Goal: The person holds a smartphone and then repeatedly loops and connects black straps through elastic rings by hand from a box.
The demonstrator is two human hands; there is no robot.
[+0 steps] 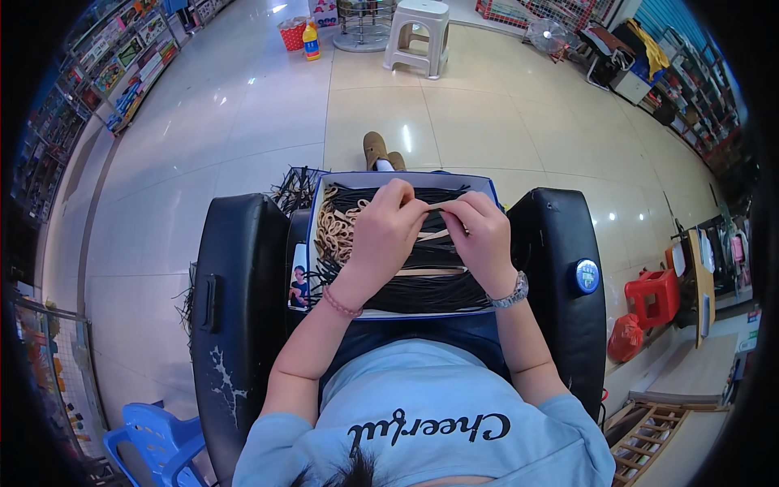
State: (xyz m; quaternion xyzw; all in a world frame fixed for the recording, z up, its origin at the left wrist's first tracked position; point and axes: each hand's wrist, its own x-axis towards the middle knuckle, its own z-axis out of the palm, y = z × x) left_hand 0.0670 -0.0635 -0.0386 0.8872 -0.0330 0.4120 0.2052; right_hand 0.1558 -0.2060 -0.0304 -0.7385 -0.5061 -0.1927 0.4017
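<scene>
A shallow blue-and-white box (pixel 422 315) rests on my lap. Above its middle, my left hand (pixel 388 227) is closed in a pinch on one end of a short beige strip (pixel 436 208). The other end is pinched by my right hand (pixel 480 235), close beside the left, with the strip stretched between the fingertips. Beneath both hands the box holds many thin black cords (pixel 430 294) laid side by side. A heap of beige loops (pixel 333 229) fills its left side. Several loose beige strips (pixel 430 272) lie across the black cords, partly hidden by my hands.
Black padded armrests (pixel 241 284) flank me; a round blue-topped container (pixel 585 276) sits on the right one. A phone (pixel 299 276) stands left of the box, near more black cords (pixel 296 188). Beyond are a grey stool (pixel 419 36), a yellow bottle (pixel 311 42) and a red stool (pixel 652 296).
</scene>
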